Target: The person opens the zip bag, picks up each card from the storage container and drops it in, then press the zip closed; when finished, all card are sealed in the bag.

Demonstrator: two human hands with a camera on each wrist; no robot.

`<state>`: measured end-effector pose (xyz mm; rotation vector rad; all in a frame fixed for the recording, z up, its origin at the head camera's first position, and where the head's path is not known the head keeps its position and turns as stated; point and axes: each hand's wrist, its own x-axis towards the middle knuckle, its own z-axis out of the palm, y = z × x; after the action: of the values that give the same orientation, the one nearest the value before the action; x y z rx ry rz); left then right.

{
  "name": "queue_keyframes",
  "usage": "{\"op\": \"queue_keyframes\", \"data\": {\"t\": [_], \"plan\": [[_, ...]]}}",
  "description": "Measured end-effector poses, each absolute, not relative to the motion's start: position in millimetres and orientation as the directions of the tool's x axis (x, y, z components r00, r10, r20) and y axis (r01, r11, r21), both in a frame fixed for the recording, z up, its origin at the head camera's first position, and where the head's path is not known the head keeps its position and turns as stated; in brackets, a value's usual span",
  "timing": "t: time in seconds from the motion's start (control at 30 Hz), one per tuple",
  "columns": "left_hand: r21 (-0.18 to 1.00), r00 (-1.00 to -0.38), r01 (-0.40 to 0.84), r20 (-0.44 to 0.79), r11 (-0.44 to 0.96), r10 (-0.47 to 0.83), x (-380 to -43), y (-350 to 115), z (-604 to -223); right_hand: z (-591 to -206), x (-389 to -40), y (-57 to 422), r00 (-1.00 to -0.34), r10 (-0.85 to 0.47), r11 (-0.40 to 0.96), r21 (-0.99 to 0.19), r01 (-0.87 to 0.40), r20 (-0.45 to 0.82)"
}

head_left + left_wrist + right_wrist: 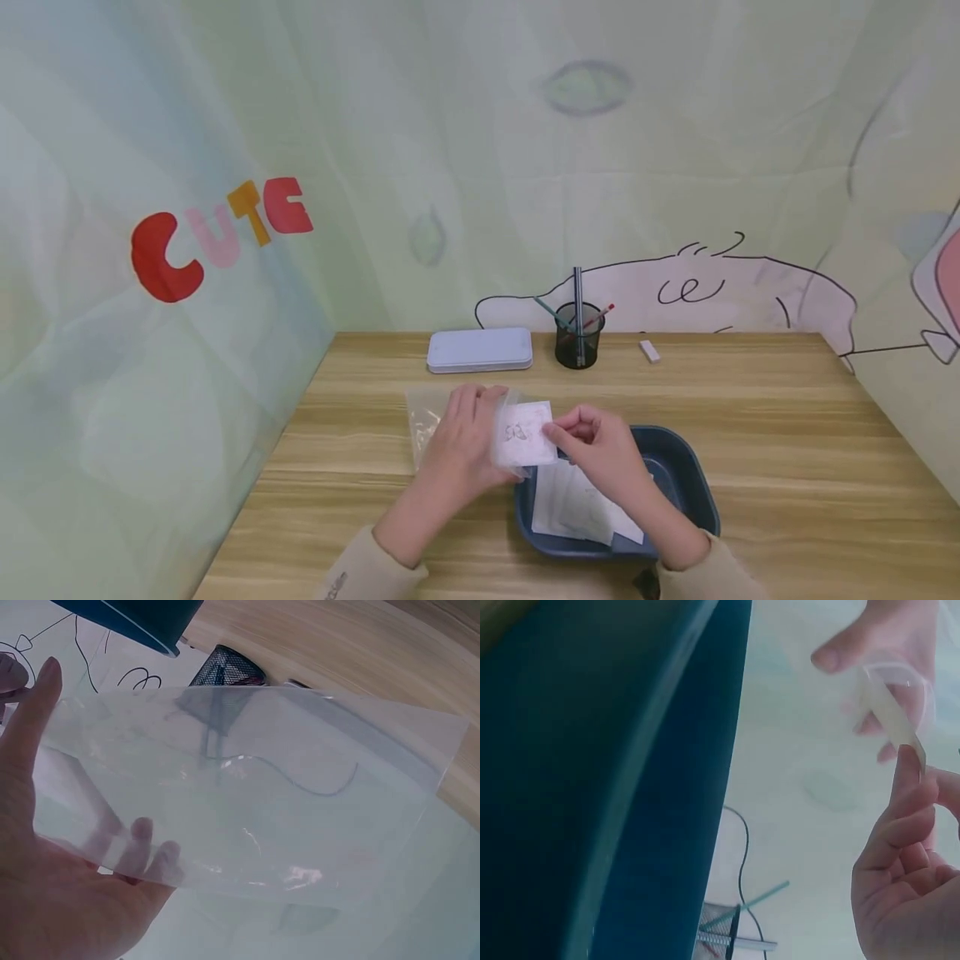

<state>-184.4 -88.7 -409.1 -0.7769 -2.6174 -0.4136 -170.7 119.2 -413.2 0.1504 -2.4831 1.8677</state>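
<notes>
A clear plastic bag is gripped by my left hand, its mouth facing right. In the left wrist view the bag spreads out from the palm, with several fingers visible behind the film. My right hand pinches the right edge of a white square card or thin pad printed with a small butterfly drawing. Its left part lies within the bag's mouth. Seen edge-on in the right wrist view, the white piece has some thickness and sits between both hands.
Below my right forearm stands a dark blue tray holding white papers and a translucent packet. Farther back are a pale tin case, a black mesh pen holder with pencils, and a white eraser. Printed curtains surround the wooden table.
</notes>
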Motion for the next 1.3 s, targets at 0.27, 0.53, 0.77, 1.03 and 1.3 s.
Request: {"op": "queue_keyframes", "data": {"t": [0.27, 0.53, 0.77, 1.03, 1.3], "plan": [[0.125, -0.745, 0.586, 0.471, 0.800, 0.472, -184, -87, -411, -416, -174, 100, -0.989, -0.105, 0.244, -0.961, -0.128, 0.105], [0.125, -0.731, 0.595, 0.495, 0.794, 0.470, -183, -85, -410, -420, -174, 86, -0.981, -0.130, 0.271, -0.946, -0.178, 0.147], [0.122, -0.728, 0.597, 0.498, 0.793, 0.471, -181, -83, -410, -422, -173, 81, -0.977, -0.138, 0.288, -0.937, -0.196, 0.162], [0.120, -0.723, 0.600, 0.504, 0.791, 0.472, -182, -82, -412, -420, -171, 83, -0.978, -0.158, 0.322, -0.929, -0.184, 0.139], [0.182, -0.765, 0.573, 0.468, 0.799, 0.442, -182, -85, -414, -405, -162, 110, -0.983, -0.101, 0.430, -0.884, -0.185, 0.156]]}}
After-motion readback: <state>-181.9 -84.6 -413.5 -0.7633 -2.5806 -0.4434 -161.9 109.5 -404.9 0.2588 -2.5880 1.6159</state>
